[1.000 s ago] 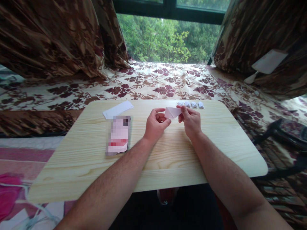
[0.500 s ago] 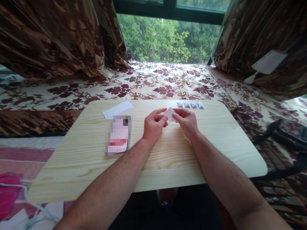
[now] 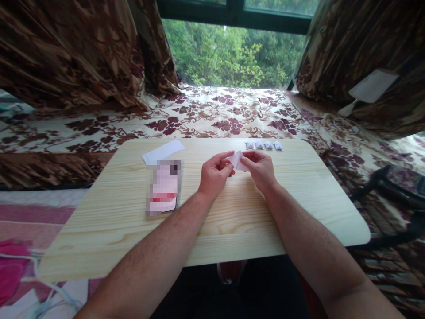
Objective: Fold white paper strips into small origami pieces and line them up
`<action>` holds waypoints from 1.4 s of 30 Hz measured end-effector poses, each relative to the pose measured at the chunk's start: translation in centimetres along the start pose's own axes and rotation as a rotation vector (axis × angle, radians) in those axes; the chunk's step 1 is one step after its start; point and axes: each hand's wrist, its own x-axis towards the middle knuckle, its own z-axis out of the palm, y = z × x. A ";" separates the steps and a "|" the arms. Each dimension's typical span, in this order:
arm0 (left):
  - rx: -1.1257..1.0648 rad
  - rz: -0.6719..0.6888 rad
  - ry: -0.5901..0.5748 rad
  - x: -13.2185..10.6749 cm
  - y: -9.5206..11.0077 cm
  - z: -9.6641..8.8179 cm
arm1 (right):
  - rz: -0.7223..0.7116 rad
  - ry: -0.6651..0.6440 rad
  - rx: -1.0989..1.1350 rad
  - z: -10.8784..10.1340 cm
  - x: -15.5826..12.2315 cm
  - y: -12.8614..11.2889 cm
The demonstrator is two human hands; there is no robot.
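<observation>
A small folded white paper piece (image 3: 238, 160) is pinched between both my hands just above the light wooden table (image 3: 299, 212). My left hand (image 3: 215, 175) grips its left edge with thumb and fingers closed. My right hand (image 3: 261, 170) grips its right side, fingers curled around it. Most of the paper is hidden by my fingers.
Several small folded white paper pieces (image 3: 264, 145) stand in a row at the table's far edge. White paper strips (image 3: 163, 151) lie at the far left, with a phone (image 3: 164, 187) in front of them. Floral cloth and curtains surround the table; a window is behind.
The paper piece went from held up by my right hand to gripped by both hands, which drew together and lowered toward the table.
</observation>
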 end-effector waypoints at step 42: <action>0.205 0.042 -0.054 -0.4 0.3 -0.4 | -0.056 -0.120 -0.149 0.4 -0.8 0.6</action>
